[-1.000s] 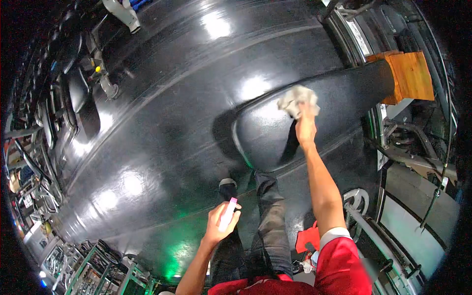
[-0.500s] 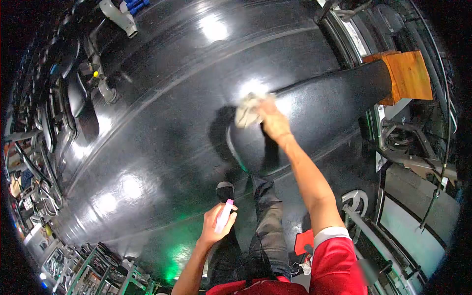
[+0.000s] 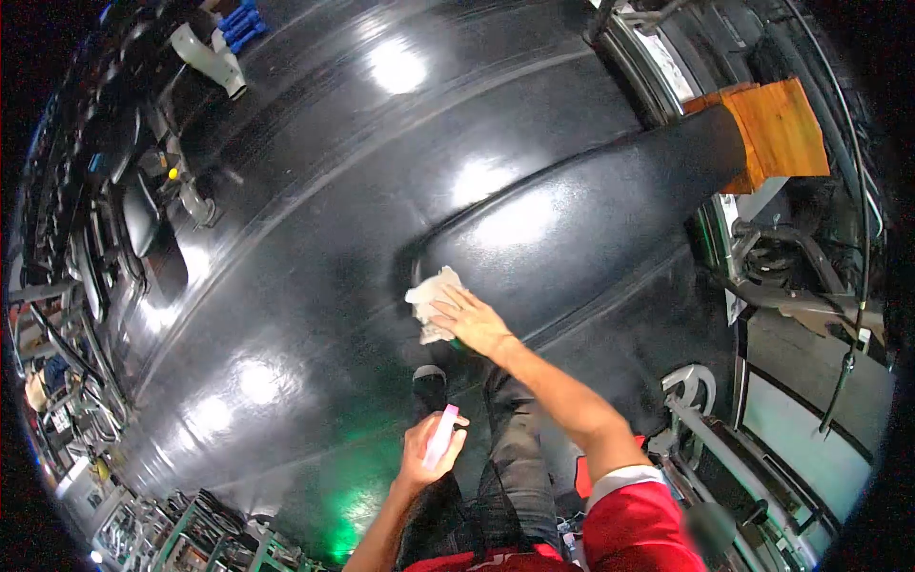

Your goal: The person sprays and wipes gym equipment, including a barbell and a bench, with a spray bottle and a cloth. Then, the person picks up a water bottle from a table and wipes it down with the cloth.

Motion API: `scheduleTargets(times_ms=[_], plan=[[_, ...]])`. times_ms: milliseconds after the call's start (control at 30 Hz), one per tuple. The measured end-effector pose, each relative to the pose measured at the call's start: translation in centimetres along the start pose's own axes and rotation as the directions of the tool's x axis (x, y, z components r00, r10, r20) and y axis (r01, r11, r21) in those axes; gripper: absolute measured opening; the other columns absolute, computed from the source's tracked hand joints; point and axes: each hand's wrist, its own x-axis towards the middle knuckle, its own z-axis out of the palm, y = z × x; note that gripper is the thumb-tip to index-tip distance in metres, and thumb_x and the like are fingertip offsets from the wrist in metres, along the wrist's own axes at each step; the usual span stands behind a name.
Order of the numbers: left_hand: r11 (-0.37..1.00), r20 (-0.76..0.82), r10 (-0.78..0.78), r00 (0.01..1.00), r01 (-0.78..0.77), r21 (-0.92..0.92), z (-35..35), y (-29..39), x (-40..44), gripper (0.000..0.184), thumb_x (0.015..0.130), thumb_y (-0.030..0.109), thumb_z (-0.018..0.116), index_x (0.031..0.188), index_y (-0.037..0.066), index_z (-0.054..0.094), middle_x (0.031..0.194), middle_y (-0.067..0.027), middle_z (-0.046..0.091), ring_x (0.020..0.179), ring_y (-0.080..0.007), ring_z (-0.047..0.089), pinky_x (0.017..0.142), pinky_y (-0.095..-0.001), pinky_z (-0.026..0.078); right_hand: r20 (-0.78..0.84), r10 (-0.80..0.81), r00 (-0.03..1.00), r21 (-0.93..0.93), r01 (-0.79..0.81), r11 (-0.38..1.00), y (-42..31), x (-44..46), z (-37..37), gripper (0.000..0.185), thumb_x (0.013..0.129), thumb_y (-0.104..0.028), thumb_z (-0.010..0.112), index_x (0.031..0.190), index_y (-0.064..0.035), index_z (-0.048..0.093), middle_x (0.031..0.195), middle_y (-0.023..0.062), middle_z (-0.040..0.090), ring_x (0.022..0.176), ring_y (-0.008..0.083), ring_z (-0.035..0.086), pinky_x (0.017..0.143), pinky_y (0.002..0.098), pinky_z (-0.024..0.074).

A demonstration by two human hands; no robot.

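Note:
My right hand (image 3: 477,322) presses a crumpled whitish cloth (image 3: 435,301) against the near left end of a long black padded bench (image 3: 581,205), its fingers spread over the cloth. Low in the middle, my left hand (image 3: 424,453) is wrapped round a small white bottle with a pink top (image 3: 441,437), held upright above my legs. The far right end of the bench meets an orange-brown wooden block (image 3: 782,133). What lies under the cloth is hidden.
Black shiny flooring (image 3: 315,296) surrounds the bench. Metal frames and a rail (image 3: 734,467) stand at the right. Gym machines (image 3: 143,214) line the left, with blue dumbbells (image 3: 242,26) at the top left. A red object (image 3: 582,477) lies near my right arm.
My right hand has moved the cloth left and toward me across the bench, down to its near left end. The left hand keeps its hold on the bottle, slightly lower in view.

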Motion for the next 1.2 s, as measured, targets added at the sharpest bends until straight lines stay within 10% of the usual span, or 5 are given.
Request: scheduleTargets(times_ms=[200, 400, 733, 1067, 1200], plan=[[0.995, 0.043, -0.093, 0.995, 0.094, -0.017, 0.7, -0.3, -1.1, 0.014, 0.079, 0.005, 0.067, 0.093, 0.005, 0.065, 0.079, -0.0070, 0.063, 0.060, -0.0132, 0.057, 0.056, -0.0268, 0.044, -0.084, 0.411, 0.908, -0.044, -0.415, 0.909, 13.4, -8.1, -4.7, 0.040, 0.084, -0.011, 0.047, 0.123, -0.0171, 0.055, 0.139, 0.0040, 0.045, 0.129, 0.0246, 0.039, 0.109, 0.0436, 0.0272], [1.000, 0.115, 0.006, 0.993, -0.009, 0.027, 1.3, -0.5, -0.9, 0.015, 0.080, 0.005, 0.066, 0.095, 0.006, 0.064, 0.074, -0.0055, 0.060, 0.055, -0.0117, 0.053, 0.052, -0.0258, 0.042, -0.340, 0.903, 0.263, 0.458, -0.792, 0.404, 12.2, -7.1, -1.2, 0.046, 0.077, -0.001, 0.053, 0.124, -0.0001, 0.050, 0.132, 0.0205, 0.046, 0.121, 0.0356, 0.044, 0.104, 0.0411, 0.0338], [0.998, 0.089, -0.013, 0.996, 0.008, 0.057, 1.8, 1.5, 0.7, 0.016, 0.077, 0.001, 0.065, 0.092, 0.006, 0.066, 0.068, -0.0047, 0.055, 0.050, -0.0107, 0.048, 0.050, -0.0254, 0.040, -0.217, 0.099, 0.971, 0.216, -0.051, 0.975, 4.4, -13.3, 1.8, 0.035, 0.079, -0.014, 0.053, 0.113, -0.0200, 0.062, 0.132, 0.0009, 0.052, 0.128, 0.0206, 0.042, 0.111, 0.0410, 0.0272], [0.989, 0.147, -0.147, 0.978, 0.141, 0.046, 4.3, 2.8, 1.5, 0.016, 0.077, 0.001, 0.066, 0.092, 0.004, 0.065, 0.067, -0.0027, 0.055, 0.053, -0.0084, 0.050, 0.051, -0.0240, 0.040, -0.452, 0.886, 0.098, 0.503, -0.793, 0.344, 11.1, -14.1, 2.4, 0.045, 0.079, -0.002, 0.056, 0.123, -0.0013, 0.052, 0.136, 0.0156, 0.045, 0.125, 0.0326, 0.042, 0.110, 0.0438, 0.0264], [0.988, 0.166, -0.130, 0.977, 0.114, 0.105, 5.1, 4.4, 3.0, 0.018, 0.077, 0.000, 0.067, 0.095, 0.004, 0.064, 0.070, -0.0028, 0.056, 0.055, -0.0088, 0.051, 0.053, -0.0237, 0.042, -0.425, 0.855, 0.297, 0.623, -0.589, 0.514, 1.4, -10.2, 3.3, 0.041, 0.075, 0.001, 0.057, 0.115, 0.0011, 0.055, 0.131, 0.0206, 0.048, 0.124, 0.0386, 0.042, 0.109, 0.0451, 0.0286]])
